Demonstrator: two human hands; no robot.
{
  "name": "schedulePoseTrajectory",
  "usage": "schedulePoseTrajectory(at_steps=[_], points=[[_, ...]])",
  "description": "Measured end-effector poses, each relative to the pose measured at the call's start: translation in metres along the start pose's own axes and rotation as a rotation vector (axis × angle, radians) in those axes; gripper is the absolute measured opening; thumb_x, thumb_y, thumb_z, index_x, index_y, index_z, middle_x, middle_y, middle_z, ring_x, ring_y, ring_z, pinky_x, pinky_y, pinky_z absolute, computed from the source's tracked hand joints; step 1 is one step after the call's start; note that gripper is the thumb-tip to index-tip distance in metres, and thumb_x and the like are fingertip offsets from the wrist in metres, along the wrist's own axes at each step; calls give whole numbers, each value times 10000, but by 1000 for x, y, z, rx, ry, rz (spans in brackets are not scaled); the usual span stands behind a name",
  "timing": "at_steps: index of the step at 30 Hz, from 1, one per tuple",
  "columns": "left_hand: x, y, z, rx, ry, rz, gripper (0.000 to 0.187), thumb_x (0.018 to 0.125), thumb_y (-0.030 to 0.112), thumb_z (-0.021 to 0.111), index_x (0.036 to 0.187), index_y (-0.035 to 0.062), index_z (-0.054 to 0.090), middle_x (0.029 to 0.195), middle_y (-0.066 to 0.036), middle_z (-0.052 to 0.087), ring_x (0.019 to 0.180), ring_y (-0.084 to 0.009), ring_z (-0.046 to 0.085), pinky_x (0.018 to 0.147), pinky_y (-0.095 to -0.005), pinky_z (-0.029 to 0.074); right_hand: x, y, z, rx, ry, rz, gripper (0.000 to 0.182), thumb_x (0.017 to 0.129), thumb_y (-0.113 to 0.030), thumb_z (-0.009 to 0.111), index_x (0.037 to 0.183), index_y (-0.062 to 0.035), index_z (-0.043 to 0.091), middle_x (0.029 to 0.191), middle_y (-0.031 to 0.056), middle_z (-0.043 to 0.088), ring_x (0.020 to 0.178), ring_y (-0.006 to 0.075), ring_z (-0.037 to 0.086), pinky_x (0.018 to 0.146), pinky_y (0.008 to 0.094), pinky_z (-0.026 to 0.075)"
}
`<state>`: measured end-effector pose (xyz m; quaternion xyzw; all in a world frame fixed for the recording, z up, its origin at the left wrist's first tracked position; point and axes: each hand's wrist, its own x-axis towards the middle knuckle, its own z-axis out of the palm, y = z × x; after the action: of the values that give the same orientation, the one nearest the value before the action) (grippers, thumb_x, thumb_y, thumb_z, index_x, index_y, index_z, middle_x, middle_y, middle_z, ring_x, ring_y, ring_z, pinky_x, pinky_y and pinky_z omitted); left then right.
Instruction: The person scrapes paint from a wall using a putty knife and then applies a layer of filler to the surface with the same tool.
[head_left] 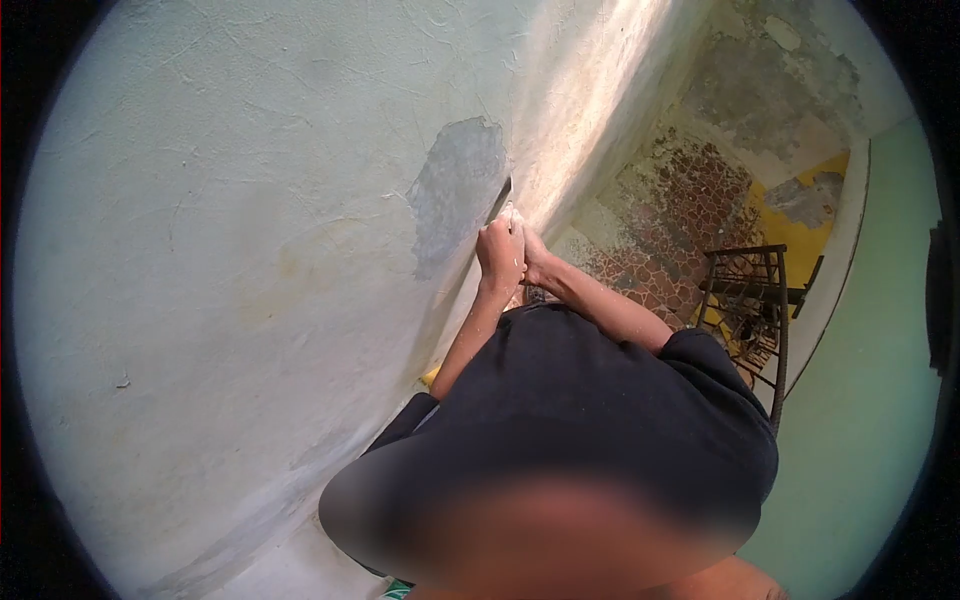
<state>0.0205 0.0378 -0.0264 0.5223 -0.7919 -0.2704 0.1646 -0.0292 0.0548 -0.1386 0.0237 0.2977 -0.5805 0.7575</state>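
My left hand [500, 252] is wrapped round the handle end of a scraper, with its fingers closed. Pressed against it from the right, my right hand [535, 257] is also closed on the tool, and white dust covers some of its fingers. Past the hands the thin dark blade of the scraper [503, 196] sticks out, its tip at the wall [250, 180]. The handle is hidden inside my hands. Beside the blade, a grey patch [455, 190] shows where the pale paint has come off.
A rusty metal rack [750, 300] stands on the right, near a green wall [860, 380]. The brown patterned floor [690, 210] is speckled with pale flakes. Sunlight falls along a strip of the wall ahead. Something yellow [430, 376] shows beside my left forearm.
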Motion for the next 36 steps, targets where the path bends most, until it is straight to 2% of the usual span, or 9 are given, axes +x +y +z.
schedulePoseTrajectory(at_steps=[10, 14, 16, 21, 23, 30, 32, 34, 36], points=[[21, -13, 26, -110, -21, 25, 284, 993, 201, 636, 1054, -65, 711, 977, -296, 717, 926, -450, 723, 750, -457, 575, 36, 3, -50, -128, 189, -152, 694, 1032, -740, 258, 979, -160, 637, 571, -26, 518, 391, 148, 431, 360, 341, 328], [20, -33, 33, -138, -58, -4, 283, 1008, 178, 615, 861, -63, 641, 801, -277, 683, 780, -448, 704, 666, -488, 535, 8, -1, -65, -526, 483, -44, 756, 1045, -688, 343, 820, -53, 686, 623, 34, 614, 497, 186, 538, 471, 340, 438], [22, -45, 41, -88, 59, 106, 327, 1013, 186, 624, 792, -53, 591, 719, -261, 638, 664, -408, 682, 601, -483, 484, 9, 2, -60, -625, 469, -88, 800, 1030, -742, 285, 600, -109, 517, 487, -9, 412, 368, 162, 398, 359, 367, 271], [20, -38, 31, -230, 65, -8, 334, 1007, 195, 641, 784, -45, 575, 710, -264, 589, 625, -377, 513, 579, -448, 428, 9, 5, -52, -645, 428, -182, 797, 1038, -735, 258, 575, -119, 462, 465, 11, 382, 346, 167, 359, 348, 371, 244], [23, -38, 32, -253, 86, -3, 378, 1007, 197, 658, 746, -47, 534, 655, -244, 556, 543, -267, 417, 553, -412, 411, 8, -1, -51, -689, 398, -116, 812, 1039, -734, 259, 662, -78, 555, 534, 45, 466, 452, 187, 485, 411, 365, 349], [58, 15, 14, -301, 102, 112, 302, 1010, 260, 647, 1042, -33, 714, 893, -290, 671, 826, -436, 718, 674, -418, 528, 20, -36, -5, -634, 436, -557, 788, 1047, -709, 277, 1098, -25, 664, 938, 124, 679, 865, 238, 651, 719, 411, 518], [74, 23, 20, -195, 84, 174, 306, 1013, 250, 629, 997, -49, 693, 874, -299, 662, 847, -485, 681, 665, -466, 517, 37, -45, -16, -584, 325, -385, 402, 1124, -407, 391, 1309, -70, 509, 1108, 58, 572, 1020, 187, 559, 876, 354, 503], [71, 28, 21, -151, 43, 131, 307, 1019, 241, 615, 967, -55, 678, 859, -307, 653, 848, -500, 667, 662, -487, 508, 66, -40, -46, -232, 176, -529, 493, 1109, -487, 383, 1209, -46, 579, 1041, 68, 589, 973, 206, 580, 854, 359, 508], [65, 22, 27, -103, -6, 92, 312, 1024, 232, 600, 936, -61, 662, 844, -314, 643, 850, -515, 654, 658, -507, 498, 19, -60, -18, -691, 436, -197, 719, 1056, -659, 321, 1198, -27, 633, 966, 97, 688, 886, 230, 659, 703, 420, 529]])
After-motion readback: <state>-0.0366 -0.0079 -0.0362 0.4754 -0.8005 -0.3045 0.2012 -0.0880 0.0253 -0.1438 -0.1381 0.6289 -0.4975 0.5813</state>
